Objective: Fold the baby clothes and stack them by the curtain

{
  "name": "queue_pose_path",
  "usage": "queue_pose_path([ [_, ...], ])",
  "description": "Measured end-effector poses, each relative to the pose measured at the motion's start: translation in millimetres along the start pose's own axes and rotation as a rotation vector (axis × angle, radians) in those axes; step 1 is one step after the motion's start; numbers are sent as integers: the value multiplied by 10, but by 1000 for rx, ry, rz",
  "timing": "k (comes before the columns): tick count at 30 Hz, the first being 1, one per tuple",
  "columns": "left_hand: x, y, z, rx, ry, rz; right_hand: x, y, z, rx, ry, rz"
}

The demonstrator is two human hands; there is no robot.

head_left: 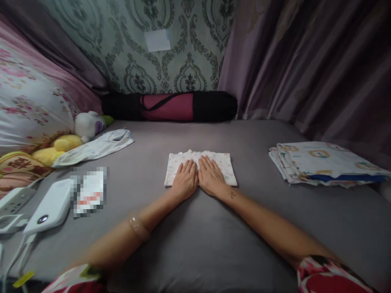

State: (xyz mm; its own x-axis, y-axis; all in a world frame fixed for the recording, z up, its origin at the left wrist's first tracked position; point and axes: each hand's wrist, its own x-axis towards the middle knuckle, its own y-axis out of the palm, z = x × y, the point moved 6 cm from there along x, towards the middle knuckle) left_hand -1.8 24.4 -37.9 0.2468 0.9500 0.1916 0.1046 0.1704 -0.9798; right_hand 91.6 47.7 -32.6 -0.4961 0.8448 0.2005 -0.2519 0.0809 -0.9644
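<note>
A folded white cloth with small pale prints lies flat on the grey sheet, near the middle of the view. My left hand presses flat on its left half, fingers stretched forward. Beside it, my right hand rests flat on the right half, fingers also extended. The two hands meet at the thumbs, which are mostly hidden. Neither hand grips the cloth. Its far edge looks slightly uneven.
Folded printed fabric is stacked at the right. A light garment and plush toys lie at the left, with a white power bank and power strip nearer. A black-and-maroon roll bag lies along the wall.
</note>
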Motion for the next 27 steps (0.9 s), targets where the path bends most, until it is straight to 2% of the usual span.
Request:
queue_pose_path([
  [8, -35, -8, 17, 20, -42, 11, -36, -25, 72, -4, -37, -22],
  [12, -32, -11, 49, 7, -32, 56, -34, -14, 55, 10, -57, 16],
  [16, -18, -48, 237, 23, -109, 28, -36, -67, -133, 0, 15, 18],
  [19, -9, -45, 366, 32, -164, 73, -48, -105, -297, -24, 99, 22],
  [22, 26, -68, 438, 4, -155, 123, -36, -108, -395, -2, 101, 80],
  [27, 152, -127, 721, -24, -144, 53, -9, -171, -712, -33, 201, 54],
])
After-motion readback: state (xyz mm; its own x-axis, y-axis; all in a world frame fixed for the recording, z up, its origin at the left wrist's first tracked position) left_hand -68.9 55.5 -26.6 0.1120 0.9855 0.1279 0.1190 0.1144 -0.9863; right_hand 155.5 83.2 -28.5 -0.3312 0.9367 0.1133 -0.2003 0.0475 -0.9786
